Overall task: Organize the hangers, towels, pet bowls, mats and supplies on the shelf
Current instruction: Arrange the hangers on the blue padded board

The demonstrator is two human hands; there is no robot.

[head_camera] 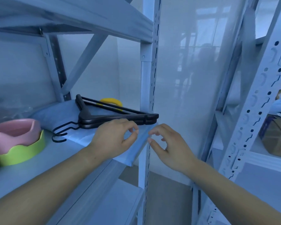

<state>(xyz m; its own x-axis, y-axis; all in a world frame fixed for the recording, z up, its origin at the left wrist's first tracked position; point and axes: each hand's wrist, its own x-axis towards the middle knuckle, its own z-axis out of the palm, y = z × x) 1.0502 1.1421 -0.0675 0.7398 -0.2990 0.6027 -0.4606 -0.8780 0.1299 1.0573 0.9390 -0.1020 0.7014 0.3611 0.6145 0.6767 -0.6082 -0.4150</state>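
Note:
A folded blue towel (81, 135) lies on the grey shelf board (39, 161), its right front corner sticking out past the shelf's edge. On the towel rests a stack of black hangers (104, 118), hooks pointing left. My left hand (113, 140) hovers over the towel's right end, just in front of the hangers, with thumb and forefinger curled close and nothing between them. My right hand (167, 148) is at the towel's right edge beside the upright post, fingertips at the edge, fingers loosely curled. A pink pet bowl (15, 135) sits nested in a green bowl (28, 150) at the left.
A yellow ring-shaped item (111, 101) lies behind the hangers. The slotted upright post (147, 95) stands right of the towel. A second rack (250, 111) at the right holds a cardboard box (276, 137). A lower shelf board (113, 202) shows beneath.

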